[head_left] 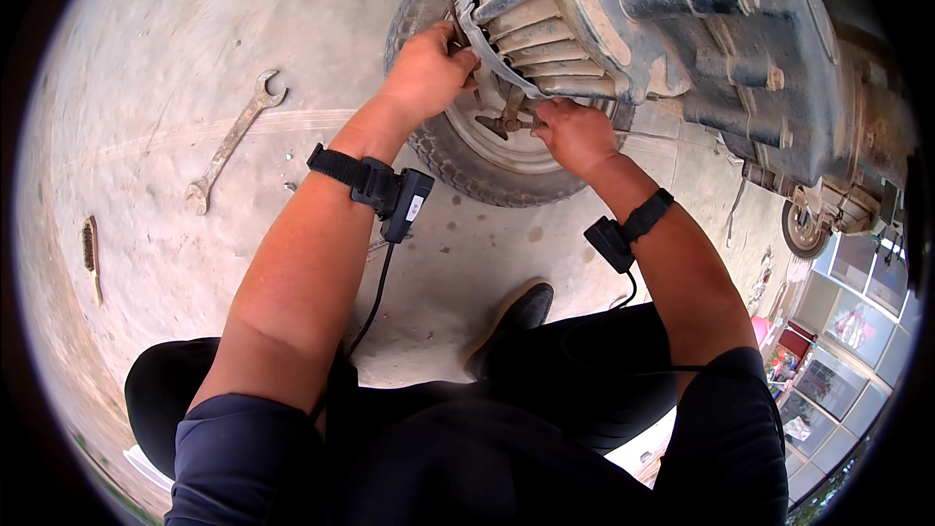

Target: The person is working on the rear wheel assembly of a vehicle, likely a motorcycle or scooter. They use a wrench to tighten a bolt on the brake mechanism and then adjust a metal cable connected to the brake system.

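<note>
My left hand (427,68) grips the curved grey metal band (484,51) at the left end of a finned, dirty engine housing (604,19). Just below the fins, my right hand (575,134) is closed on a small dark tool (506,123); what kind of tool it is I cannot tell. The housing rests over a black rubber tyre (458,161) lying on the concrete. Both wrists carry black straps with small devices and cables.
A long open-ended spanner (232,141) lies on the concrete floor at the left. A wire brush (91,251) lies near the far left edge. My black shoe (511,321) stands below the tyre. A small wheel (804,229) sits at the right.
</note>
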A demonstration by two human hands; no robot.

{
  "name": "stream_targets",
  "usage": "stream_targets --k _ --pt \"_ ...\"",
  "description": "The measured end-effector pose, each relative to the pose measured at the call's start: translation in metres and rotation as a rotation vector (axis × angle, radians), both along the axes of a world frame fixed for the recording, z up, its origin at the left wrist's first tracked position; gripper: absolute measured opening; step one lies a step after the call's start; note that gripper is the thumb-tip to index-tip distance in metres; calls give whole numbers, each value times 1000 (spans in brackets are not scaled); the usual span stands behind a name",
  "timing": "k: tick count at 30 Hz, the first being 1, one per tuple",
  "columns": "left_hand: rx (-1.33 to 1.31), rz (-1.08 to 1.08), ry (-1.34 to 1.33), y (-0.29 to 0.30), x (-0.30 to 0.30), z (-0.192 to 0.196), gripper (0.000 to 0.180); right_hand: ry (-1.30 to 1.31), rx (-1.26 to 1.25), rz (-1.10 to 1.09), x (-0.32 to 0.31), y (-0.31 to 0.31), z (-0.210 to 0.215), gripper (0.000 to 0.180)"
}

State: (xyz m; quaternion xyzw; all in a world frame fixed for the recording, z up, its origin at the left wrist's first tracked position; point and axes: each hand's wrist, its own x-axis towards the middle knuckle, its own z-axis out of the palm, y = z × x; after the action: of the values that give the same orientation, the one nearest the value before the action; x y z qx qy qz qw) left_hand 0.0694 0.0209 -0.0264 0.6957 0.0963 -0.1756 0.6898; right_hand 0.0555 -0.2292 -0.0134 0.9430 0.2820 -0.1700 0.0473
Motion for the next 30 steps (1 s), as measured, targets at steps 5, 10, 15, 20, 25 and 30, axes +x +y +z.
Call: stream_targets --k 5,10,15,20,25,30 --pt "54 -72 40 -8 2 9 29 28 -2 -39 0 -12 3 30" --pt "13 -88 66 -12 5 -11 27 243 -170 -165 26 -35 62 37" --pt "31 -100 8 -25 6 -18 24 -140 0 -273 24 -59 83 71" --pt "-8 -152 106 -27 9 -16 17 -86 -117 -301 27 -59 60 77" --pt "-41 -166 128 -28 9 -9 17 169 -156 -452 38 -41 60 65" --pt "-46 -211 118 -31 12 -18 17 228 -136 -448 44 -44 49 74"
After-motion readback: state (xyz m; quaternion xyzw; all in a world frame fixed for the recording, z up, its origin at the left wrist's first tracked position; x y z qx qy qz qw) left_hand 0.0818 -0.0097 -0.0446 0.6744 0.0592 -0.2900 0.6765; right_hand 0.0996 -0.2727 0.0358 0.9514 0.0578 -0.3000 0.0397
